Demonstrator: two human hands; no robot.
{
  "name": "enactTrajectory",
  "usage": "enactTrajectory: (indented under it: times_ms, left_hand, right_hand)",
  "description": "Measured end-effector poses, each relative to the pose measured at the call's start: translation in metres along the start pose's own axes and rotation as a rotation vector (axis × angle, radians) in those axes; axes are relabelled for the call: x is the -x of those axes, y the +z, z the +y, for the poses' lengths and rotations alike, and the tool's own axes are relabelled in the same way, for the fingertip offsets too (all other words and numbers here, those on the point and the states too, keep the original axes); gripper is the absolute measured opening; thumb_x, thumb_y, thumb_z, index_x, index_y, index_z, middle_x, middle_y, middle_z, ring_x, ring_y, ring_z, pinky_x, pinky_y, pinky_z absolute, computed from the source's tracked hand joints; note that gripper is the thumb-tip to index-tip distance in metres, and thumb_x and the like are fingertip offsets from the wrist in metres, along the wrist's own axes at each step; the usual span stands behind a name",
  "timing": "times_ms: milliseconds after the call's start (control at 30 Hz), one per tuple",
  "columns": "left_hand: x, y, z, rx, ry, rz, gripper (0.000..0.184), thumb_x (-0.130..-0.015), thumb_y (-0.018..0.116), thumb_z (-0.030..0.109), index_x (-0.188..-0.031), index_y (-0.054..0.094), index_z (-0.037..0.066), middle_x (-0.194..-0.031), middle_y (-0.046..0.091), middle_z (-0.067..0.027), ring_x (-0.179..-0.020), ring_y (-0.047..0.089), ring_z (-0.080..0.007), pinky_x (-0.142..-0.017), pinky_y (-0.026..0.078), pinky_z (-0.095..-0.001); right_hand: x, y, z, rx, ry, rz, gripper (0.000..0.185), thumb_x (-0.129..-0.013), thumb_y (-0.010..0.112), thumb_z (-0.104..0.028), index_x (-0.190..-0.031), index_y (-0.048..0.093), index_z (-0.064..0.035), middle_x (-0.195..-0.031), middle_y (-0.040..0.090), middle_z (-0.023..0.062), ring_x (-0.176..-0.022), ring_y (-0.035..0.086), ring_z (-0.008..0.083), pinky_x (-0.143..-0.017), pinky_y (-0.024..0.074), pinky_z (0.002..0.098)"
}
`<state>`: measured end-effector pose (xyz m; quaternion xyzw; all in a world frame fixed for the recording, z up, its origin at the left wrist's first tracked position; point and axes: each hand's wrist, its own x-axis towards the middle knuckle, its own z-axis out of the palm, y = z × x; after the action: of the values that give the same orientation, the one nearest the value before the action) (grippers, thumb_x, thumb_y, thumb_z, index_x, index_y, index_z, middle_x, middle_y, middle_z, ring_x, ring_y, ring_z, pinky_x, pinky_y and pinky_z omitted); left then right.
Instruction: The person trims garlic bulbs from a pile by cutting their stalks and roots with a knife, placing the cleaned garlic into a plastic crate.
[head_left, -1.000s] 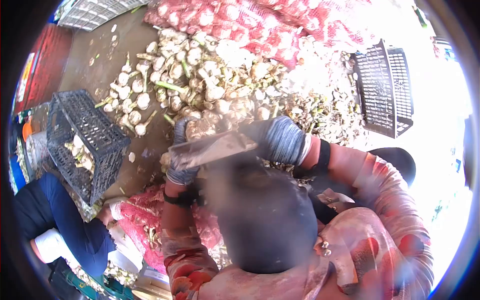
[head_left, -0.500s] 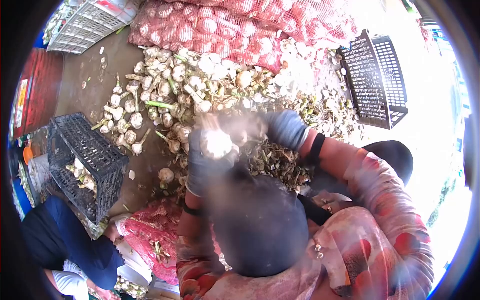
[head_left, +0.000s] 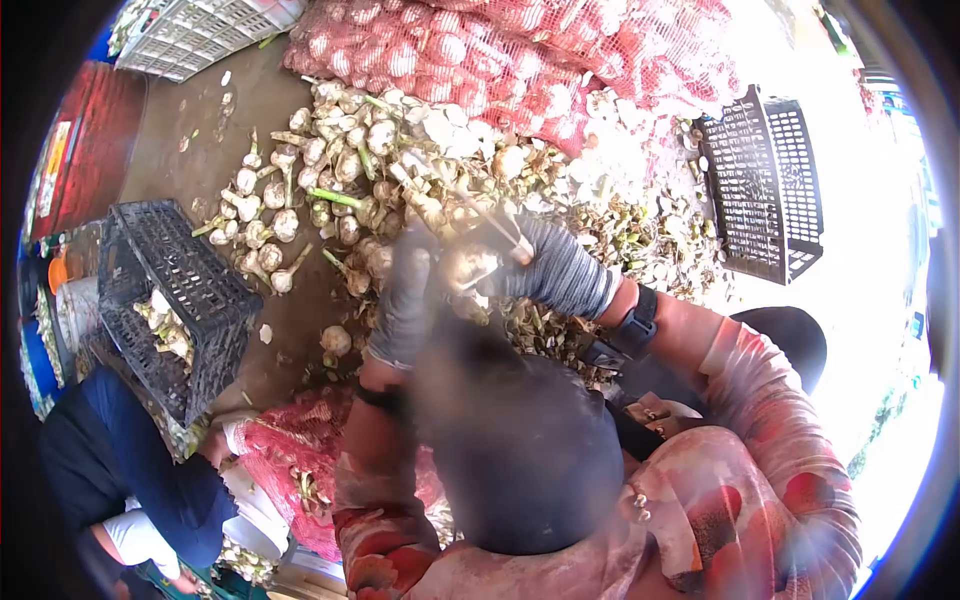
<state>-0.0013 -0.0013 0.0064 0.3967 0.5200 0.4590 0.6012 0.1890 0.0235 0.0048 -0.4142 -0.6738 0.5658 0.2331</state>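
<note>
A pale garlic bulb [head_left: 468,267] sits between the hands, just left of the nearer right hand [head_left: 565,268], right of the left hand [head_left: 404,300]; blurring means I cannot tell either grip's closure.

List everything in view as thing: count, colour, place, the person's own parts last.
Loose garlic bulbs: many, whitish, floor, upper centre-left
Single bulb: one, pale, between the hands
Peelings: many, tan, centre-right
Upper mesh sacks: count unclear, pinkish red, top
Lower mesh sack: one, red, lower left
Left crate: one, black, left
Right crate: one, black, upper right
Pale crate: one, greyish white, top left
Co-worker: one, dark clothing, lower left
Dark rounded shape: one, blackish, lower centre, blurred
Patterned top: one, pink-red, bottom right
Left hand: one, grey glove, centre
Right hand: one, grey glove, centre
</note>
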Motion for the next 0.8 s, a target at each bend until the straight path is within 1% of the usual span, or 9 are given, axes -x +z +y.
enactTrajectory:
  times_ms: [100, 200, 267, 367, 467, 600, 667, 733, 800]
  left_hand:
    - [-0.004, -0.032, -0.033, -0.708, 0.43, -0.381, 0.03, -0.096, 0.049, 0.012, -0.124, 0.053, 0.003, -0.12, 0.058, -0.0128, -0.109, 0.058, -0.0243, -0.094, 0.046, -0.0368]
    - [0.003, -0.049, -0.1, -1.012, 0.51, -0.058, 0.024, -0.094, 0.052, 0.014, -0.114, 0.059, 0.003, -0.11, 0.062, -0.0128, -0.104, 0.059, -0.0264, -0.092, 0.046, -0.039]
    - [0.006, -0.048, -0.079, -0.914, 0.464, -0.082, 0.021, -0.093, 0.053, 0.012, -0.111, 0.062, 0.003, -0.103, 0.064, -0.0116, -0.099, 0.06, -0.0287, -0.091, 0.045, -0.0424]
    - [0.016, -0.055, -0.049, -0.834, 0.431, -0.162, 0.022, -0.092, 0.055, 0.014, -0.109, 0.063, 0.002, -0.099, 0.064, -0.0121, -0.093, 0.06, -0.0289, -0.087, 0.047, -0.0413]
    - [0.048, -0.081, -0.006, 0.001, -0.072, 0.338, 0.016, -0.09, 0.062, 0.012, -0.104, 0.065, 0.003, -0.106, 0.066, -0.0094, -0.102, 0.06, -0.025, -0.083, 0.048, -0.0324]
    - [0.093, -0.207, 0.048, 0.773, 0.508, 0.492, 0.055, -0.095, 0.052, 0.044, -0.129, 0.049, 0.0, -0.126, 0.056, -0.0224, -0.117, 0.054, -0.0357, -0.101, 0.046, -0.0459]
    - [0.102, -0.222, 0.057, 0.824, 0.502, 0.437, 0.061, -0.096, 0.047, 0.05, -0.132, 0.047, 0.0, -0.134, 0.048, -0.0242, -0.125, 0.048, -0.0369, -0.111, 0.035, -0.0504]
    - [0.082, -0.238, 0.016, 0.595, 0.33, 0.505, 0.059, -0.097, 0.044, 0.048, -0.137, 0.045, 0.004, -0.137, 0.046, -0.0216, -0.123, 0.048, -0.0354, -0.11, 0.034, -0.048]
    - [0.048, -0.248, -0.037, -0.182, 0.128, 0.581, 0.057, -0.094, 0.052, 0.042, -0.134, 0.05, 0.002, -0.134, 0.051, -0.0186, -0.122, 0.051, -0.0302, -0.106, 0.038, -0.0409]
  right_hand:
    - [0.0, -0.005, -0.001, 0.308, -0.051, -0.121, 0.058, -0.079, 0.072, -0.043, -0.121, 0.055, -0.0064, -0.106, 0.064, 0.0188, -0.094, 0.063, 0.0367, -0.08, 0.0506, 0.04]
    - [0.003, -0.023, -0.027, 0.686, -0.026, -0.176, 0.055, -0.081, 0.068, -0.048, -0.113, 0.055, -0.0049, -0.104, 0.065, 0.0181, -0.089, 0.063, 0.0371, -0.074, 0.0512, 0.0417]
    - [-0.003, -0.029, -0.029, 0.697, -0.063, -0.15, 0.044, -0.085, 0.064, -0.043, -0.103, 0.058, -0.0036, -0.095, 0.066, 0.0181, -0.083, 0.064, 0.0366, -0.07, 0.0512, 0.0432]
    - [-0.004, -0.039, -0.005, 0.763, 0.266, -0.306, 0.027, -0.088, 0.059, -0.031, -0.092, 0.061, -0.005, -0.079, 0.064, 0.017, -0.076, 0.063, 0.0368, -0.069, 0.0507, 0.0436]
    - [0.03, -0.071, 0.073, 0.823, 0.277, -0.11, 0.023, -0.088, 0.062, -0.027, -0.086, 0.061, -0.0047, -0.073, 0.063, 0.0167, -0.067, 0.062, 0.0357, -0.064, 0.0492, 0.0426]
    - [0.049, -0.082, 0.103, 0.578, 0.404, 0.111, 0.033, -0.087, 0.067, -0.035, -0.084, 0.059, -0.0022, -0.067, 0.06, 0.0182, -0.06, 0.055, 0.0342, -0.06, 0.0466, 0.0401]
    - [0.039, -0.076, 0.103, 0.635, 0.358, 0.162, 0.036, -0.087, 0.067, -0.035, -0.083, 0.058, -0.0008, -0.065, 0.058, 0.0209, -0.058, 0.052, 0.0358, -0.059, 0.0465, 0.0422]
    - [0.029, -0.07, 0.098, 0.603, 0.343, 0.155, 0.036, -0.087, 0.067, -0.036, -0.084, 0.058, -0.0008, -0.065, 0.058, 0.0208, -0.058, 0.053, 0.0354, -0.059, 0.0466, 0.0417]
    - [0.019, -0.056, 0.067, 0.566, 0.382, 0.123, 0.032, -0.087, 0.067, -0.033, -0.087, 0.06, -0.0019, -0.065, 0.058, 0.0179, -0.057, 0.053, 0.0323, -0.06, 0.0468, 0.0406]
